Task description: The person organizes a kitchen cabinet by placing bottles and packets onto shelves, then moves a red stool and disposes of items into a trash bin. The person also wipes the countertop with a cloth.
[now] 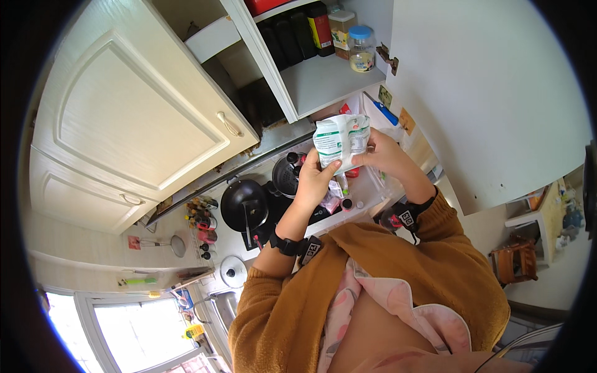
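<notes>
A white plastic packet point(343, 137) with green bands and printed writing is held up in front of the open wall cupboard. My left hand point(315, 179) grips its lower left corner, thumb across the front. At its right side, my right hand point(383, 151) holds the edge, with the thumb on the face and the fingers partly hidden behind. Past the packet, the cupboard shelf point(322, 84) bears dark bottles point(294, 39), a box-shaped container with a white lid point(342, 30) and a clear jar with a blue lid point(361, 49).
Below, a black wok point(244, 205) with a ladle and a perforated steamer pot point(285, 175) stand at the stove. The open cupboard door point(480, 93) spans the right side. A closed cream cupboard door point(140, 112) fills the left. A blue lighter point(385, 111) hangs near the wall.
</notes>
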Available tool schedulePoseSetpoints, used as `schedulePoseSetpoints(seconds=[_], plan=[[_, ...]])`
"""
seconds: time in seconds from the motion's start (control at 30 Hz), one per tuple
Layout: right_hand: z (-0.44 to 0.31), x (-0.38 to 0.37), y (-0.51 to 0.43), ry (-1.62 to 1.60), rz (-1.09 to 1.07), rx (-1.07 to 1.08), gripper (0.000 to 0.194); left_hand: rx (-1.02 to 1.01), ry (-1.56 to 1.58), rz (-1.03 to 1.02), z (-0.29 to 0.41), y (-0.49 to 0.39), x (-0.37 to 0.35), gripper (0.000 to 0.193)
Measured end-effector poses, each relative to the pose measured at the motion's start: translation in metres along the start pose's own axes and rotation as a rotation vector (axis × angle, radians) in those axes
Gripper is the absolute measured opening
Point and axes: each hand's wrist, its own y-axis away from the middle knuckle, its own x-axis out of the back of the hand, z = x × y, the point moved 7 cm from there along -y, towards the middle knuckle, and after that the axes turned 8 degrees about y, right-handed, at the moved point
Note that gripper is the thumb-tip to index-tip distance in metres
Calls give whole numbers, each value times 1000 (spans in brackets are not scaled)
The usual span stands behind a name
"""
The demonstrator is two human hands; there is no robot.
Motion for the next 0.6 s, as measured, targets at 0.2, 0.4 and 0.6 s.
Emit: schedulePoseSetpoints(seconds=[0.2, 0.4, 0.6], plan=[[12, -6, -14, 126, -100, -10, 36, 88, -38, 44, -8, 2, 10, 44], [26, 3, -39, 35, 44, -32, 32, 31, -201, 107, -9, 19, 35, 64], [19, 57, -126, 343, 334, 136, 39, 222, -150, 146, -31, 77, 82, 32]])
